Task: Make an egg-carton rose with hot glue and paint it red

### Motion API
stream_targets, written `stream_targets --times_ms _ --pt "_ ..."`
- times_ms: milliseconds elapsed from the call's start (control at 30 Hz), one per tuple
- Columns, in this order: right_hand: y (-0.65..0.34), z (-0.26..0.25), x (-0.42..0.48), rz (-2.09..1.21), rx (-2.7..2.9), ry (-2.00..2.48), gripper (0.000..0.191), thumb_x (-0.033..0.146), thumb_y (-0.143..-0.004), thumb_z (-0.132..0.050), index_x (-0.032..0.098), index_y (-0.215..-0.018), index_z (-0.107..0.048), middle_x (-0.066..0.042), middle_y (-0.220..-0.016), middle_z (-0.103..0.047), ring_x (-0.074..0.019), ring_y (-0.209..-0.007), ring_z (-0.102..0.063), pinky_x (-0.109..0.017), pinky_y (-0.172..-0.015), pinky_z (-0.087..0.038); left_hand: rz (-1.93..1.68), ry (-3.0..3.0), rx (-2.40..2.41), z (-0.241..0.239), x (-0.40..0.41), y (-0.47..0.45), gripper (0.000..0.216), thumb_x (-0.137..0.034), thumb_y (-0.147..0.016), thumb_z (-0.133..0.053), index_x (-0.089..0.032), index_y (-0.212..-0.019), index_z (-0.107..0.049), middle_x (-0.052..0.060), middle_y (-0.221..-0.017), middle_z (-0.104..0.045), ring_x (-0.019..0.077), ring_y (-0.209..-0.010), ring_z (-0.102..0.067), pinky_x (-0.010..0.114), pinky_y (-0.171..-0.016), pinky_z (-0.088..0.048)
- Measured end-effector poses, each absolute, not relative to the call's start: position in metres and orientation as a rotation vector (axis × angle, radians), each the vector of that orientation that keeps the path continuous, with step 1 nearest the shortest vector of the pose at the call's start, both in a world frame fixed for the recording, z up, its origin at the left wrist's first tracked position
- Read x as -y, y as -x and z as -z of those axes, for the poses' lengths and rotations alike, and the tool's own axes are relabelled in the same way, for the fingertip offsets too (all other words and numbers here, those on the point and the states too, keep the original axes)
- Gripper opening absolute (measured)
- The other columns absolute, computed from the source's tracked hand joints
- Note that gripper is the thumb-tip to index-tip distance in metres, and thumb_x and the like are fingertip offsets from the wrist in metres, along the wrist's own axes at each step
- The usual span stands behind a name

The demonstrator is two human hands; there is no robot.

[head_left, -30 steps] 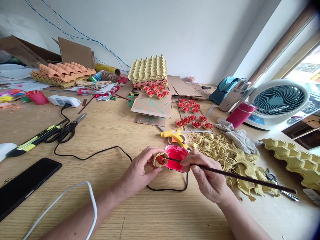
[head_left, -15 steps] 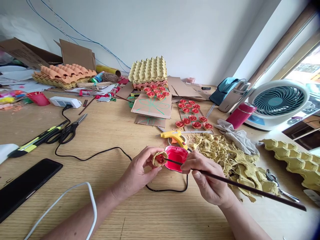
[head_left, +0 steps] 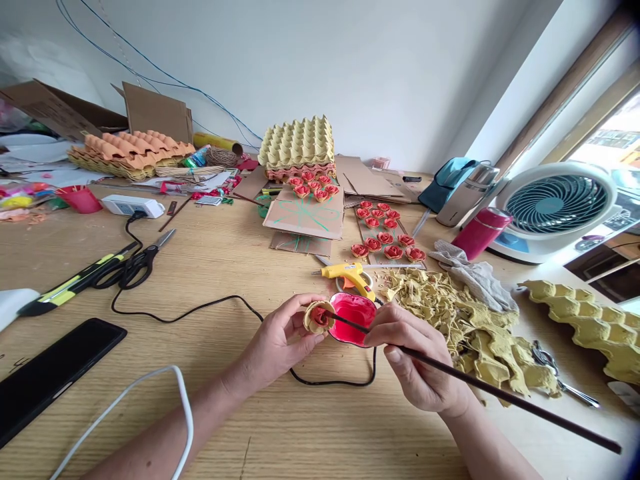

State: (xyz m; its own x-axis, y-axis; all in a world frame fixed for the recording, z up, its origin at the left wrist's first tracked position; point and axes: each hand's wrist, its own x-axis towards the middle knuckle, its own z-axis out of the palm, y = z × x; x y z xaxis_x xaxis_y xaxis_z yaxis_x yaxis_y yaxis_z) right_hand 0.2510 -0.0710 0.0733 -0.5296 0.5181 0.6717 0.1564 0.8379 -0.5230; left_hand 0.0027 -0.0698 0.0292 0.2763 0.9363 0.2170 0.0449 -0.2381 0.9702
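My left hand (head_left: 280, 340) pinches a small paper rose (head_left: 318, 317) made of egg-carton pulp, its centre painted red. My right hand (head_left: 415, 357) grips a long dark paintbrush (head_left: 500, 395), whose tip touches the rose. Just behind the rose sits a small bowl of red paint (head_left: 353, 317). A yellow glue gun (head_left: 350, 273) lies beyond the bowl, with its black cord looping under my hands.
Painted red roses (head_left: 384, 235) lie on cardboard further back, near stacked egg trays (head_left: 297, 145). Carton scraps (head_left: 465, 320), a rag, a red bottle (head_left: 481, 230) and a fan (head_left: 555, 207) are to the right. Scissors (head_left: 134, 263), a phone (head_left: 47, 377) and a white cable lie to the left.
The brush handle has swung lower at its far end while the tip stays on the rose. Both hands have stayed nearly in place.
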Motion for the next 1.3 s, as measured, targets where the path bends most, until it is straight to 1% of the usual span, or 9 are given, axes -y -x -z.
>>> stream_targets --times_ms 100,300,500,633,767,900,1100,1233,1300 --pt "-0.251 -0.074 0.071 -0.503 2.096 0.499 0.024 0.028 -0.106 -0.041 0.019 -0.107 -0.064 -0.007 -0.087 -0.062 -0.0195 -0.078 -0.057 -0.034 -0.071 -0.046 -1.099 -1.487 -0.914 -0.029 0.069 -0.003 0.043 -0.029 -0.089 -0.075 -0.022 -0.127 -0.058 0.006 -0.114 -0.073 0.0172 -0.101 -0.071 0.025 -0.088 -0.059" --pt "-0.247 -0.078 0.072 -0.474 2.117 0.483 0.025 0.027 -0.106 -0.04 0.018 -0.107 -0.064 -0.007 -0.088 -0.063 -0.019 -0.078 -0.058 -0.032 -0.071 -0.047 -1.079 -1.443 -0.91 -0.034 0.069 -0.003 0.043 -0.032 -0.086 -0.078 -0.02 -0.123 -0.06 0.008 -0.119 -0.072 0.02 -0.106 -0.07 0.028 -0.091 -0.058" --pt "-0.255 -0.072 0.071 -0.448 2.021 0.55 0.023 0.025 -0.105 -0.041 0.02 -0.102 -0.063 -0.006 -0.082 -0.061 -0.0205 -0.074 -0.057 -0.035 -0.069 -0.046 -1.135 -1.578 -0.987 -0.031 0.067 0.0 0.041 -0.021 -0.085 -0.073 -0.021 -0.122 -0.058 0.008 -0.115 -0.071 0.0186 -0.101 -0.069 0.025 -0.08 -0.059" --pt "-0.256 -0.07 0.068 -0.428 1.974 0.635 0.021 0.026 -0.105 -0.043 0.021 -0.097 -0.061 -0.003 -0.075 -0.06 -0.0183 -0.068 -0.055 -0.033 -0.065 -0.045 -1.177 -1.658 -1.034 -0.03 0.068 0.0 0.038 -0.015 -0.084 -0.069 -0.022 -0.119 -0.055 0.008 -0.115 -0.07 0.0179 -0.099 -0.07 0.025 -0.077 -0.059" --pt "-0.253 -0.071 0.066 -0.369 2.04 0.76 0.026 0.027 -0.106 -0.042 0.021 -0.086 -0.057 -0.001 -0.07 -0.058 -0.0153 -0.061 -0.054 -0.029 -0.059 -0.042 -1.194 -1.671 -1.061 -0.032 0.07 -0.001 0.038 -0.017 -0.086 -0.068 -0.022 -0.121 -0.054 0.007 -0.119 -0.069 0.0169 -0.1 -0.07 0.027 -0.084 -0.06" --pt "-0.249 -0.071 0.062 -0.343 2.096 0.821 0.031 0.028 -0.107 -0.042 0.021 -0.08 -0.056 0.0 -0.068 -0.057 -0.014 -0.06 -0.053 -0.028 -0.059 -0.041 -1.207 -1.707 -1.075 -0.031 0.069 -0.002 0.043 -0.017 -0.088 -0.067 -0.022 -0.129 -0.056 0.008 -0.127 -0.066 0.0177 -0.106 -0.069 0.03 -0.092 -0.059" --pt "-0.248 -0.066 0.058 -0.336 2.184 0.896 0.036 0.032 -0.108 -0.039 0.02 -0.079 -0.057 -0.002 -0.068 -0.059 -0.0156 -0.062 -0.054 -0.03 -0.062 -0.041 -1.2 -1.696 -1.023 -0.026 0.066 -0.002 0.044 -0.017 -0.089 -0.065 -0.021 -0.132 -0.056 0.01 -0.128 -0.065 0.0194 -0.108 -0.069 0.033 -0.095 -0.059" --pt "-0.248 -0.064 0.057 -0.333 2.216 0.872 0.034 0.031 -0.108 -0.04 0.02 -0.08 -0.057 -0.002 -0.069 -0.06 -0.0157 -0.062 -0.054 -0.03 -0.062 -0.04 -1.193 -1.706 -1.037 -0.027 0.067 -0.002 0.044 -0.017 -0.089 -0.065 -0.021 -0.132 -0.056 0.01 -0.128 -0.066 0.0215 -0.113 -0.068 0.033 -0.095 -0.06" --pt "-0.247 -0.063 0.057 -0.337 2.222 0.869 0.033 0.03 -0.107 -0.042 0.02 -0.081 -0.058 -0.002 -0.069 -0.06 -0.0156 -0.062 -0.053 -0.03 -0.062 -0.04 -1.191 -1.734 -1.055 -0.029 0.068 -0.002 0.043 -0.016 -0.088 -0.065 -0.021 -0.13 -0.057 0.009 -0.127 -0.067 0.0207 -0.112 -0.068 0.032 -0.094 -0.06"
